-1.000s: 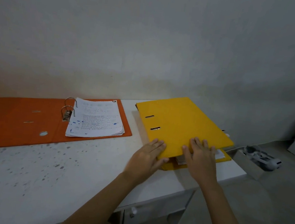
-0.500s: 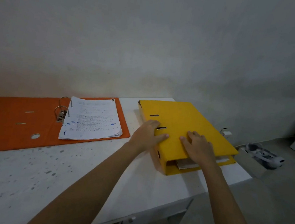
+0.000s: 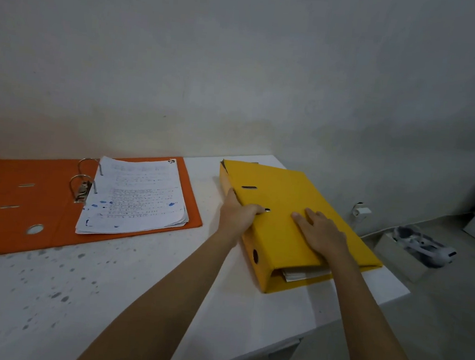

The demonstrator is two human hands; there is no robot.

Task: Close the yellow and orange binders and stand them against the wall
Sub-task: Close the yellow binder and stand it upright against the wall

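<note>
Left hand (image 3: 237,214) clamps the yellow binder (image 3: 291,213) spine, right hand (image 3: 322,234) pressed flat on top; best tip it up spine-first toward the wall (image 3: 240,65)

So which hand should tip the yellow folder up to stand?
Probably the left hand: it already curls over the yellow binder along its spine edge, so it can lift. The right hand just lies flat on the cover.

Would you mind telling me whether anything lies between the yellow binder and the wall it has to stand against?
Nothing visible does. The yellow binder lies closed on the table, its far edge near the wall, with only bare tabletop between them. The open orange binder lies off to the left, clear of that path.
</note>
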